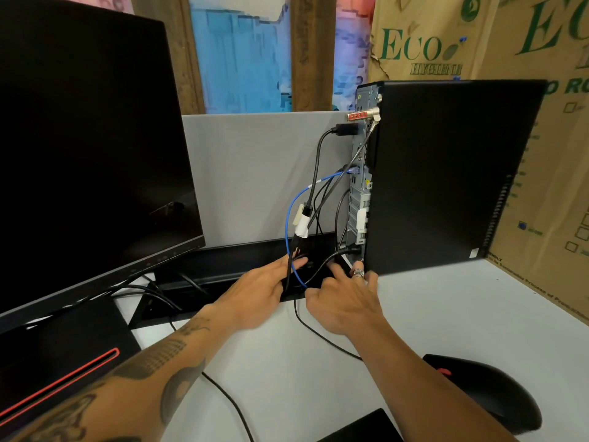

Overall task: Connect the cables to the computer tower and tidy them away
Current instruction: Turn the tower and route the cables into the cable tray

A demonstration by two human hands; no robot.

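A person's two bare hands reach across a white desk [430, 314] toward the rear of a black computer tower [446, 173], which stands upright at the right with its port panel facing left; several cables are plugged into that panel — a thick black cable [315, 167] near the top, a blue cable [291, 212] at mid-height and a black power cable [331, 256] near the bottom; all of them hang down in a loose bunch into a black cable tray [229, 260] running along the back edge of the desk. The left hand [255, 291] lies flat with fingers extended and apart, pressing against the hanging cables at the tray, not closed around anything; the right hand [347, 298], wearing a ring, also has its fingers spread, fingertips at the tower's lower rear corner beside the power cable — clamped on nothing. A dark monitor [89, 148] fills the left; a black mouse [490, 390] sits at lower right; cardboard boxes [478, 36] stand behind the tower.
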